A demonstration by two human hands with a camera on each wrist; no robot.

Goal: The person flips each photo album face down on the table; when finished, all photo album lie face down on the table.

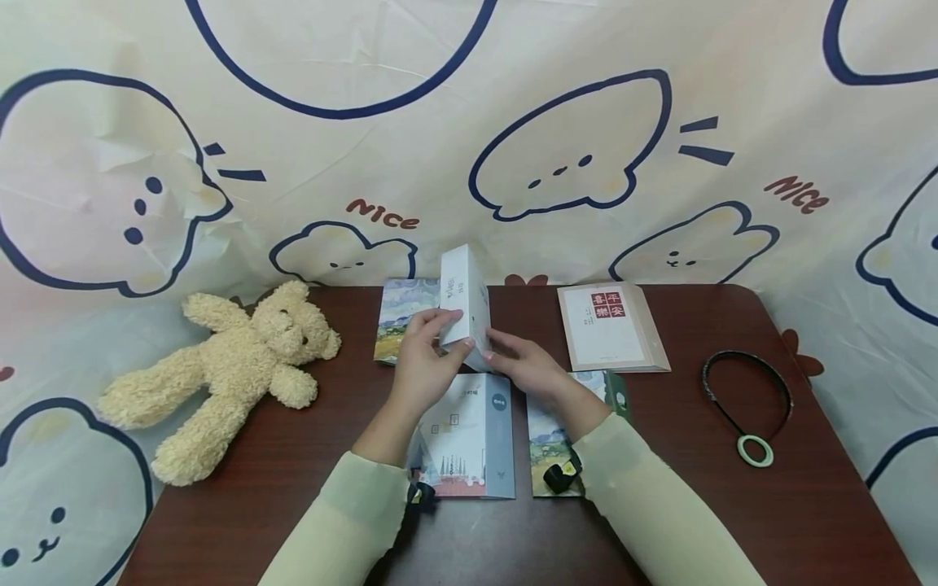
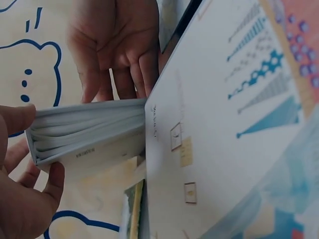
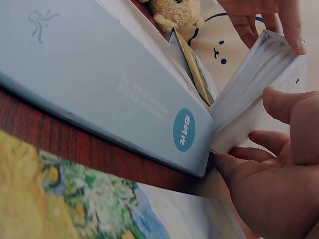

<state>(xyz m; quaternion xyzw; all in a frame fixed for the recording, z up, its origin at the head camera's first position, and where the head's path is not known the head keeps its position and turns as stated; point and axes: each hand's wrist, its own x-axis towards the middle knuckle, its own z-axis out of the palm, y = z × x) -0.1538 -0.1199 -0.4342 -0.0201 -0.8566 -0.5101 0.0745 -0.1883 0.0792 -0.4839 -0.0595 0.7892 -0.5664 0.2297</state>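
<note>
1. 1 table (image 1: 821, 505); step seems to be squaring up held bk (image 1: 469, 301), next move wants steady 2-hand support.
2. 1 bear (image 1: 238, 362), left.
3. 5 bks: held bk upright, mid-far; far-left bk (image 1: 399, 309), near-mid bk (image 1: 469, 439), near-right bk (image 1: 548, 439), far-right bk (image 1: 611, 330).
4. 2 hands: L hand (image 1: 427, 358) pinches it; R hand (image 1: 531, 366), fingers loose, touches cover.
5. 1 cord loop (image 1: 747, 354), right.

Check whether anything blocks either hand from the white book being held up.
Nothing visible does. The left hand pinches the white book directly, and the right hand touches its cover. The blue-and-white book lies on the person's side of it, not between it and either hand.
</note>
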